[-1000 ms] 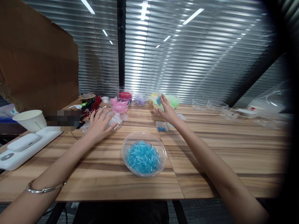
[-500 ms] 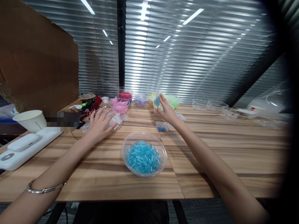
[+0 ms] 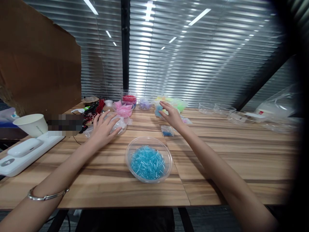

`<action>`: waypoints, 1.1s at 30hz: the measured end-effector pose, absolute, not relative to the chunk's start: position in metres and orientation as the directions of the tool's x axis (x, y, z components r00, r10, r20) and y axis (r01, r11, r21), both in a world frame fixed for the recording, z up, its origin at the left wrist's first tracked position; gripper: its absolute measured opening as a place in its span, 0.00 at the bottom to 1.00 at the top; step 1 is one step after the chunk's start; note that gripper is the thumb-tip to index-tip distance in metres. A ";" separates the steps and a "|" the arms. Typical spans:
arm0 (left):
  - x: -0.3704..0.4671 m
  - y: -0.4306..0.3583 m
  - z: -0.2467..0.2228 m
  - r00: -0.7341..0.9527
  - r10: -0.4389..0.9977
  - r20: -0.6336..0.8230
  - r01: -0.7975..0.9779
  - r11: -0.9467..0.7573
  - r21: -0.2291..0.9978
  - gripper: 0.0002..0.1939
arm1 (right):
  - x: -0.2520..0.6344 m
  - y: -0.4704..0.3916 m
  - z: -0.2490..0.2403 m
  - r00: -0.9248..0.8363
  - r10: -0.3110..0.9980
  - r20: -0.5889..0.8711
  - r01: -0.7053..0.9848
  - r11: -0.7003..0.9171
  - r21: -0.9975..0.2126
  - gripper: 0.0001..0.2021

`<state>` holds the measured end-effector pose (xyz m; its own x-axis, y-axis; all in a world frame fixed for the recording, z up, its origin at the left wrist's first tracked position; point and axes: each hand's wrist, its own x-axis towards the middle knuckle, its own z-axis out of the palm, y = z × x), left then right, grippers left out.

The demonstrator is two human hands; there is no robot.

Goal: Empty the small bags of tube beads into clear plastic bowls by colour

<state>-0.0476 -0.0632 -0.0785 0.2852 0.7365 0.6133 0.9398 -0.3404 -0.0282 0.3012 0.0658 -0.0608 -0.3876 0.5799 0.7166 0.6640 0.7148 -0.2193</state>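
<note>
My right hand [image 3: 172,115] reaches to the back middle of the table, its thumb and fingers closed round a small light-blue packet [image 3: 158,110]. Spread fingers show on my left hand [image 3: 102,130], which rests by a clear bowl of plastic bags [image 3: 122,125] and holds nothing. A clear round bowl [image 3: 128,167] of light-blue tube beads [image 3: 148,162] sits near the front middle. Behind it lies a small bag of dark-blue beads [image 3: 167,130]. Yellow and green packets [image 3: 180,104] lie just behind my right hand.
Bowls with pink packets [image 3: 124,110], red beads [image 3: 129,99] and purple packets [image 3: 145,103] stand at the back. Clear containers [image 3: 224,109] are at the back right. On the left are a paper cup [image 3: 32,125], a white power strip [image 3: 49,140] and cardboard [image 3: 41,61].
My right hand has tipped and lowered slightly, and the light-blue packet has moved down and to the left with it. My left hand has hardly moved.
</note>
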 end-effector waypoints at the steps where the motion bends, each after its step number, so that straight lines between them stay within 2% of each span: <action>1: -0.048 -0.063 -0.079 0.289 0.733 0.615 0.938 -0.345 -0.030 0.22 | 0.300 0.066 -0.061 -0.378 0.569 0.730 0.640 0.730 -0.238 0.23; 11: -0.047 -0.063 -0.080 0.336 0.680 0.652 0.918 -0.391 -0.066 0.21 | 0.293 0.070 -0.066 -0.402 0.561 0.724 0.542 0.783 -0.306 0.19; 17: -0.047 -0.062 -0.079 0.390 0.610 0.690 0.888 -0.447 -0.107 0.20 | 0.281 0.053 -0.057 -0.499 0.550 0.669 0.482 0.818 -0.313 0.18; 22: -0.044 -0.065 -0.075 0.414 0.539 0.734 0.861 -0.493 -0.123 0.21 | 0.263 0.032 -0.049 -0.616 0.518 0.594 0.423 0.853 -0.305 0.22; 26: -0.038 -0.069 -0.071 0.454 0.491 0.744 0.833 -0.531 -0.158 0.19 | 0.246 0.013 -0.045 -0.715 0.449 0.536 0.362 0.893 -0.266 0.24; 33: -0.026 -0.073 -0.075 0.513 0.460 0.725 0.794 -0.575 -0.197 0.16 | 0.223 -0.024 -0.035 -0.818 0.311 0.484 0.245 0.949 -0.196 0.22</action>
<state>-0.0263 -0.0728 -0.0747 0.5128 0.4603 0.7247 0.7941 -0.5751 -0.1967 0.2231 -0.0237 -0.0351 -0.8179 0.3113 0.4838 0.2454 0.9494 -0.1960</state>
